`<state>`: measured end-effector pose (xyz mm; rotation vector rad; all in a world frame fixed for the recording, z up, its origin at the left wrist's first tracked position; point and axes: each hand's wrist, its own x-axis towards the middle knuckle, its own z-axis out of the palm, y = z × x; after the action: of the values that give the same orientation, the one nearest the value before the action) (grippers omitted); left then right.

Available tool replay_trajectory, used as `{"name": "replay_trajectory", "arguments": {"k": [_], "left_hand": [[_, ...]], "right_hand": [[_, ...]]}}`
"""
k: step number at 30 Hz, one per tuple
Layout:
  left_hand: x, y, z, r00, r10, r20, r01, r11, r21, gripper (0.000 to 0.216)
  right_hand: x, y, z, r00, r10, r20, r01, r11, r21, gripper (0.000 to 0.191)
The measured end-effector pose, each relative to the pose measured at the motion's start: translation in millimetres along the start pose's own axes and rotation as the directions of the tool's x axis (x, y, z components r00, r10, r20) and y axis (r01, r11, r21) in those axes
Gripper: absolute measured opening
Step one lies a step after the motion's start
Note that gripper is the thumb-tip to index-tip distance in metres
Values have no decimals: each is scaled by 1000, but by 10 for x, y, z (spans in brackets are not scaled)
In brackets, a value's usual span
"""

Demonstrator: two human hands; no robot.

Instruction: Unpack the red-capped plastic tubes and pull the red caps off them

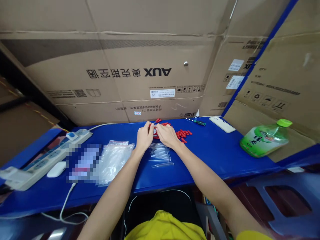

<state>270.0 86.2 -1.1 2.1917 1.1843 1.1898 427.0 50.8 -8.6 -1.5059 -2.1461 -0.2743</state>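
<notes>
My left hand [145, 136] and my right hand [167, 134] meet close together over the blue table. Fingers on both are closed, pinching at a small spot where red and pale bits show between them. What exactly each one holds is too small and partly hidden to make out. Around and behind the fingers lie small red caps [183, 134], most of them in a loose pile to the right. Just below the hands, several thin clear tubes [160, 151] lie side by side in a row. Clear plastic bags [116, 158] are stacked left of my left forearm.
A power strip [52, 155], a white case [56, 169] and a blurred-out screen [86, 161] are at left. Along the back right lie a green-handled screwdriver [198, 122] and a white phone [222, 124]. A green bottle [265, 138] lies at right. Cardboard [130, 53] walls the table.
</notes>
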Motion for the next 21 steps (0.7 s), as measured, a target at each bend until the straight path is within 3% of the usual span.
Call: {"name": "replay_trajectory", "arguments": {"k": [4,10,13,21], "left_hand": [[-1,-51,-69,1000,-17,18,15,995,103,35],[15,-65,7,999,-28,-17,21,949,-316,48],[26,-57,66,998,-47,-51,21,911,-412,50],[40,-30,42,992,-48,-115,2,929,-370,48]], "right_hand": [[19,-10,35,1000,-17,20,17,999,-45,36],[22,-50,-26,1000,-4,30,7,994,-105,37],[10,-86,-57,999,37,31,-32,988,-151,40],[3,-211,-21,982,182,53,-165,958,-233,46]]}}
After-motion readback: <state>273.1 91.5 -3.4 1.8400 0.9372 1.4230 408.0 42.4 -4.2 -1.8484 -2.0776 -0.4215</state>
